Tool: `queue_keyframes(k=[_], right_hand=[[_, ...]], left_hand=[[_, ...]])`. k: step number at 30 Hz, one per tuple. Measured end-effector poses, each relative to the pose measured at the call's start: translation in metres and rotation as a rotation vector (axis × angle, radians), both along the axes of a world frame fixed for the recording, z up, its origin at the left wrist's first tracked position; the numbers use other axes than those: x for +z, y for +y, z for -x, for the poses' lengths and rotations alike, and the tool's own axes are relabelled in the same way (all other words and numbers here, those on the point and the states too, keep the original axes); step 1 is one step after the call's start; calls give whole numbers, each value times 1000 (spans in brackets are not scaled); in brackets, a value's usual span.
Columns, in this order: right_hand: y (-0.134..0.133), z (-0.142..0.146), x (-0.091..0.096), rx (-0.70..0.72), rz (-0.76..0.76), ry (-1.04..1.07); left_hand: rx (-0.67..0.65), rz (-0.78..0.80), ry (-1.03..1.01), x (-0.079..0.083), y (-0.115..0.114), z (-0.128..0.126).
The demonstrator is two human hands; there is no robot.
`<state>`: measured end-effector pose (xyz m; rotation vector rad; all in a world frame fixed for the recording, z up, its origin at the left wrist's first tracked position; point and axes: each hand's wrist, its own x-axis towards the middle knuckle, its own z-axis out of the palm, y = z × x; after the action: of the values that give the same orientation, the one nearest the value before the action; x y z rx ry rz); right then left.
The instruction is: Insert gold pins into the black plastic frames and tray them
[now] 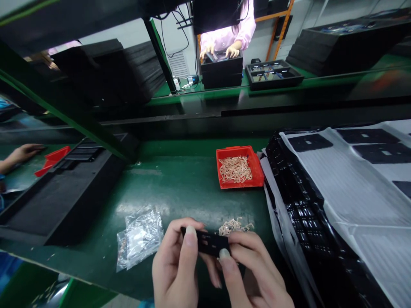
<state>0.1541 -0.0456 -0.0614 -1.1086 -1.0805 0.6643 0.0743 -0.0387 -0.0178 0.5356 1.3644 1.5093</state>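
Workshop; green workbench [180, 184]; stacked trays [327, 53]

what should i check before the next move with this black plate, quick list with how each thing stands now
1. Black plate gripped at both ends, by the left hand and right hand: ok.
2. Underside of the plate free of faults: cannot tell, it faces away from the camera.
3. Red bin stocked with small tan pieces: ok.
4. All tan pieces inside the bin: not ok, a loose pile lies on the green table just beyond the plate.
5. Co-worker's hand well away from the plate: ok, it is at the far left, past the dark tray.
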Motion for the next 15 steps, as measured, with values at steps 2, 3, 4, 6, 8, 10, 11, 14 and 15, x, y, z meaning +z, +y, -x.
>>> queue_keyframes(k=[2, 3, 4, 6, 8, 10, 11, 14, 15], right_hand=[[1, -2, -1, 17, -46, -33], [2, -2, -2, 26, -65, -44], [2, -3, -2, 35, -79, -53], [2, -2, -3, 50, -93, -70], [2, -2, -3, 61, -93, -84], [2, -3, -3, 80, -89, -90], [3, -5, -3, 96, -87, -97], [6, -14, -4, 175, -109, -199], [8, -18, -6, 207, -134, -270]], left_hand=[[60, 18, 41, 3, 0, -6], [75, 30, 80, 4, 0, -7], [79, 42, 126, 5, 0, -7], [61, 61, 226, 7, 0, -5], [28, 73, 326, 8, 0, -1], [-18, 76, 408, 9, 1, 4], [-41, 72, 445, 9, 2, 7], [-95, 42, 547, 5, 5, 17], [-102, 32, 580, 4, 6, 20]])
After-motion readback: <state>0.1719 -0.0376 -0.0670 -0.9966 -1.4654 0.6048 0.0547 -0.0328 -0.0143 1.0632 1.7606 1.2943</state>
